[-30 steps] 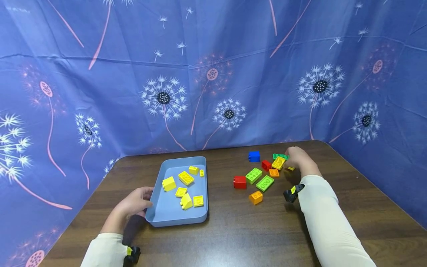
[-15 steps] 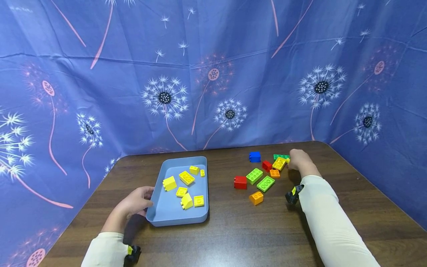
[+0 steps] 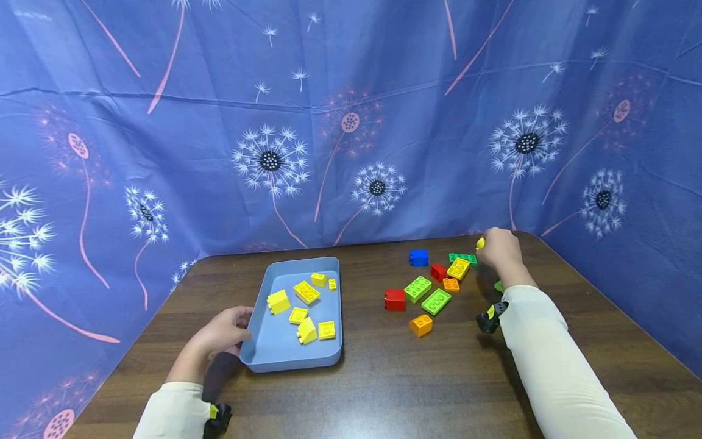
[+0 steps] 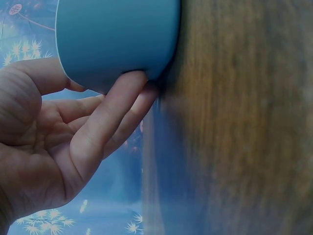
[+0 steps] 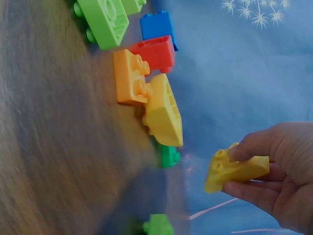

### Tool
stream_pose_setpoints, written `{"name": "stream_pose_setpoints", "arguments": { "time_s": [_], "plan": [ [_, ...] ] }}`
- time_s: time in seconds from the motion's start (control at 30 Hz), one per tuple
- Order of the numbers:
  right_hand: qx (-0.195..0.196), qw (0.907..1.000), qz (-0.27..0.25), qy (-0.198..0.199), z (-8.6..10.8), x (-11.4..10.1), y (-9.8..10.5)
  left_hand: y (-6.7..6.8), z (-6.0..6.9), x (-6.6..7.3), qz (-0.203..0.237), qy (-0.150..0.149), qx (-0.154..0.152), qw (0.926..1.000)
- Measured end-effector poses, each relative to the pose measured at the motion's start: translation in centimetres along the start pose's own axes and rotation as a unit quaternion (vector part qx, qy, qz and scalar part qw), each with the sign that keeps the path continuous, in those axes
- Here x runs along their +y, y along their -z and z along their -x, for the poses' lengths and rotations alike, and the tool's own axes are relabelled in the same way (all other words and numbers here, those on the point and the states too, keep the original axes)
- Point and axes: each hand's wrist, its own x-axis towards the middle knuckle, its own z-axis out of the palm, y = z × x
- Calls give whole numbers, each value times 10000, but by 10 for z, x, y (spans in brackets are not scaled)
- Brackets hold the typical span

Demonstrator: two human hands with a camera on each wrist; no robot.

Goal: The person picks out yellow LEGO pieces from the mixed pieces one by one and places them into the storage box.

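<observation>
My left hand (image 3: pixel 222 332) grips the near left corner of a blue-grey tray (image 3: pixel 290 367). In the left wrist view its thumb is at the rim and fingertips lie against the outer wall. Several yellow toy bricks (image 3: pixel 306 293) lie in the tray. At the far right of the table, my right hand (image 3: pixel 501 251) pinches a yellow toy brick (image 5: pixel 215 171) between thumb and fingers, raised off the tabletop. Left of that hand lie another yellow brick (image 3: pixel 458 269) and a green brick (image 3: pixel 462 258). A light green brick (image 3: pixel 498 286) shows partly beneath the wrist.
Loose bricks lie on the brown table (image 3: pixel 367 390): a blue one (image 3: pixel 418 258), red ones (image 3: pixel 395 300), light green ones (image 3: pixel 436 302) and orange ones (image 3: pixel 421 325). A blue dandelion-print cloth (image 3: pixel 351 183) hangs behind the table.
My right hand has picked up the yellow brick and lifted it up and to the right, uncovering part of a light green brick. The left hand and tray stay put.
</observation>
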Motion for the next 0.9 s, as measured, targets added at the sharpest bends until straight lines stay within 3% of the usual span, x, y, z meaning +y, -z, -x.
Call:
{"name": "stream_pose_setpoints", "arguments": {
  "time_s": [0.23, 0.4, 0.57, 0.9],
  "plan": [
    [-132, 9995, -224, 176, 0, -10, 14, 1, 0, -1, -9, -15, -26, 10000],
    [-668, 9947, -696, 355, -2, -19, 20, 1, -1, -1, -31, -2, -12, 10000],
    [-1250, 9854, -1147, 159, -2, -33, 26, 1, 0, -1, -34, -29, -21, 10000],
    [-1602, 9802, -1153, 124, 3, -62, 40, 0, 2, 0, -63, -127, -5, 9999]
  ]
}}
